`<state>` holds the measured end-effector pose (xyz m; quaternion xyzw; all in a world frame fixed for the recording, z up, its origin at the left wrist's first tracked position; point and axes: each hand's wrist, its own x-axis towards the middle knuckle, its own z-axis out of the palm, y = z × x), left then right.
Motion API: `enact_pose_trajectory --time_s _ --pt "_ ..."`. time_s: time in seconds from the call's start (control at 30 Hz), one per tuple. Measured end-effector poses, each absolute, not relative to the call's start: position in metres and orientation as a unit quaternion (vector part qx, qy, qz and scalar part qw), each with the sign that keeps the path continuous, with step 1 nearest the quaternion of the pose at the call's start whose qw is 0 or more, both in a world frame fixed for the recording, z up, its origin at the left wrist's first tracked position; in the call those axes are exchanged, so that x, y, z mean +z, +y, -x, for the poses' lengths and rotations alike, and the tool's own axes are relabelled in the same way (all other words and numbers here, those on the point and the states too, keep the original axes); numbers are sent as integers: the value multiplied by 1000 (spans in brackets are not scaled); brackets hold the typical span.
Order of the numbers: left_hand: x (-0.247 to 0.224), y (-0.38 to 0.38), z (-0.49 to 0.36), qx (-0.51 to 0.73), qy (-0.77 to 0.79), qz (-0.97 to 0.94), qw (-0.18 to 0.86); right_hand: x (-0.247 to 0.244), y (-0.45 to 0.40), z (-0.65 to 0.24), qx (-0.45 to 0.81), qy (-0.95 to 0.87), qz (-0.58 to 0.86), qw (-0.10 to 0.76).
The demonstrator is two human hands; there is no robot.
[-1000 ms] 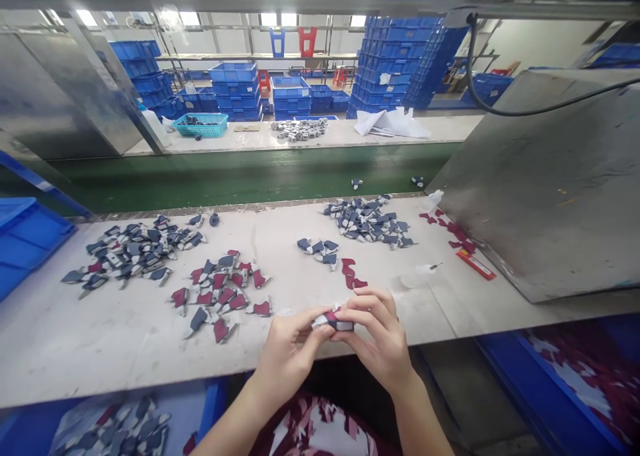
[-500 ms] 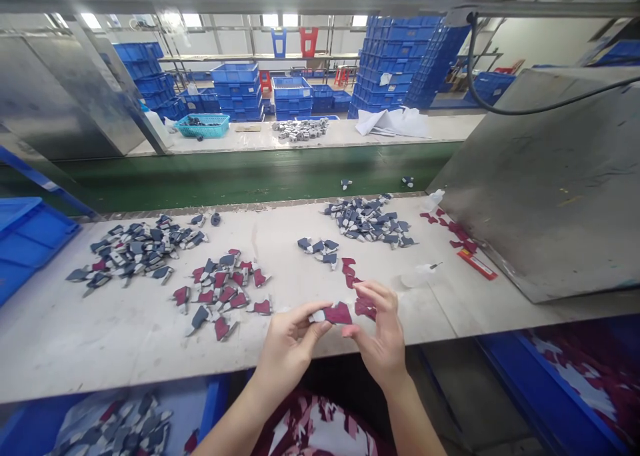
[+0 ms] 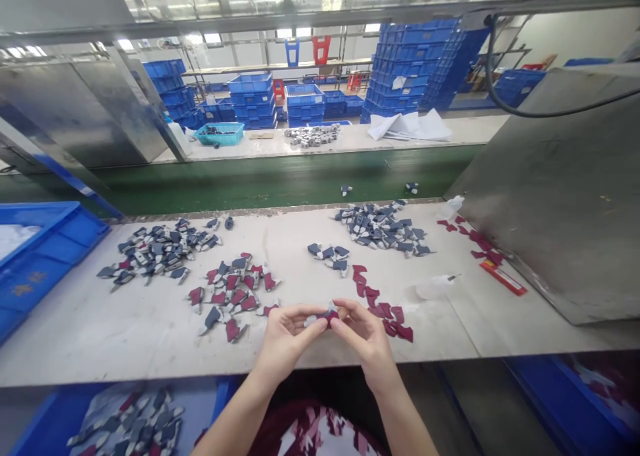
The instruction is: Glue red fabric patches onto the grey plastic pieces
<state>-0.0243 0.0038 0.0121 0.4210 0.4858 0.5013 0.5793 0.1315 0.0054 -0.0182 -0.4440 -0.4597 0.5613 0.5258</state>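
Note:
My left hand and my right hand meet above the table's front edge, their fingertips pinching a small maroon and grey fabric piece. Fingers hide much of it. Just right of my right hand lies a strip of loose maroon scraps. Left of my hands sits a pile of maroon-and-navy pieces, with a grey-navy pile beyond it. A navy-and-white pile and a small group lie farther ahead.
The white workbench holds a squeeze bottle and a red packet. A steel panel rises at right, and a blue crate stands at left. Beyond runs a green conveyor belt. Below, a bin holds pieces.
My hands have come together, and my right fingers now pinch the piece with my left. The piece looks folded smaller. The whole view has shifted slightly as my head moved.

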Motion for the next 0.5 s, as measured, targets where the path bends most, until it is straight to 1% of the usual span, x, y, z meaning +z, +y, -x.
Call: enact_pose_trajectory --time_s 0.1,0.2,0.23,0.3,0.37,0.43,0.5 --pt "5 2 40 485 506 -365 613 -21 8 -114 585 -453 447 502" --pt "7 0 61 469 536 -344 611 -18 7 -98 526 -529 461 482" --pt "9 1 70 471 553 -353 590 -17 7 -96 503 -562 454 475" --pt "15 4 90 484 595 -386 513 -17 7 -100 456 -611 441 473" --pt "21 9 114 499 636 -423 410 -21 9 -116 388 -612 467 507" --pt "23 17 139 489 670 -458 321 -30 12 -141 288 -555 540 562" --pt "23 26 162 439 704 -496 257 -39 16 -172 211 -436 616 621"
